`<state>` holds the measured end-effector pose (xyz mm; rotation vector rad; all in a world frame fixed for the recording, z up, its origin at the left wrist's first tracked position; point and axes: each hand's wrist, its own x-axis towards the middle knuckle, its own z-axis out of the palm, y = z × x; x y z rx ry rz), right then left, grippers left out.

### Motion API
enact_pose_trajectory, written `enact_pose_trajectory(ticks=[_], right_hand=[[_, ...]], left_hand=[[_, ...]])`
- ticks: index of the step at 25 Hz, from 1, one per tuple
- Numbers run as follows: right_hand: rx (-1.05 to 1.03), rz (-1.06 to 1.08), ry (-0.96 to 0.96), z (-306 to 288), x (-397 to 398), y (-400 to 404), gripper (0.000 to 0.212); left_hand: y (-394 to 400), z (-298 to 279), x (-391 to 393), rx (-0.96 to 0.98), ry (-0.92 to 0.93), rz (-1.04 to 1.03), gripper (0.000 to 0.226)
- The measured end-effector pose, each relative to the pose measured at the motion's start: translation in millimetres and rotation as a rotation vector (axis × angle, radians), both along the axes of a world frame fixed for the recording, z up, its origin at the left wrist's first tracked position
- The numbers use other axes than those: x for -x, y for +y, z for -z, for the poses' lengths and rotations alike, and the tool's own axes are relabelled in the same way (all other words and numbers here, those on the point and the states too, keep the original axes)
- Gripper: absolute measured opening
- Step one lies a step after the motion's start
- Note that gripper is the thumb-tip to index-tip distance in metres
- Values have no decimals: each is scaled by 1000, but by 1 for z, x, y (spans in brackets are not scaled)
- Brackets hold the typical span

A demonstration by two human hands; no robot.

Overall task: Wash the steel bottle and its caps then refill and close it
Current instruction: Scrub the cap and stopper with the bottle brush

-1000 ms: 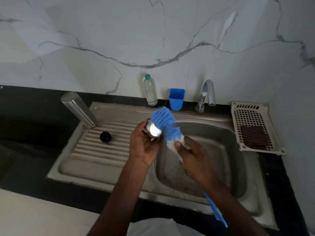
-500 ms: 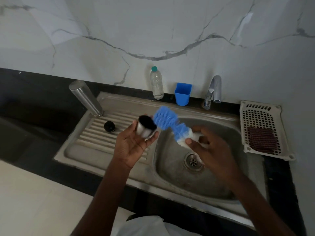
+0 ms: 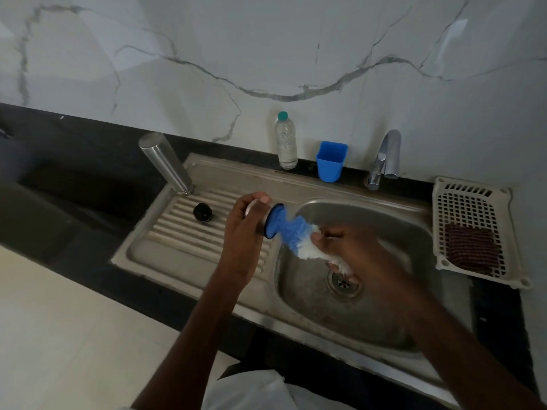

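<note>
- The stainless steel sink point(image 3: 189, 261) is sitting in a black counter point(image 3: 74, 184), with its ribbed drainboard on my left and its basin on my right.
- A white slotted tray point(image 3: 444, 202) is lying on the counter right of the basin, holding a dark red scrub pad point(image 3: 470, 250).
- The steel bottle point(image 3: 165, 162) is standing upside down at the drainboard's far left corner.
- A clear plastic bottle point(image 3: 285, 142), a blue cup point(image 3: 331, 161) and the tap point(image 3: 384, 158) are lining the back edge.
- My right hand point(image 3: 352, 250) is gripping the blue and white bottle brush point(image 3: 291, 232) over the basin, fingers wrapped round its white bristles.
- My left hand point(image 3: 242, 235) is clamping the steel cap point(image 3: 262, 224), and the brush's blue tip is pushing into its open side.
- The black inner cap point(image 3: 202, 213) is resting on the drainboard ribs, well apart from my hands.
</note>
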<state>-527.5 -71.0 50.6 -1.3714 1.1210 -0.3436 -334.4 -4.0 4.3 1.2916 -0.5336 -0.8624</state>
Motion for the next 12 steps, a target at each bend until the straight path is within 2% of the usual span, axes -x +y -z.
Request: enact_pose_trajectory(ticks=[1,3,4,5,7,8,9,11,12], right_hand=[[183,-26,55,6,0,3,27],[817,-144,314,25,3,6,30],[1048,-175,375,31,4,8,31],[1169,-181,363,36,4,8,33],[1183,-181,371,49,1,5,34],[1069,-159,379,52,-6,3,32],[822,-111,343,52,-13,0,31],[-60,39,75,45,-32,-7,30],[-486,72,-73,42,-40,-7,30]], left_hand=[[-1,-2,1,-92,55,-2,40],[3,-4,0,-272,159,25,58],[5,-3,-3,-302,212,50,60],[5,-2,-6,-301,251,68,55],[5,-1,-13,-251,347,71,36],[3,1,-16,-206,408,66,33],[1,4,-19,-145,461,75,29],[-5,9,-30,-3,526,138,18],[-8,11,-40,65,533,168,20]])
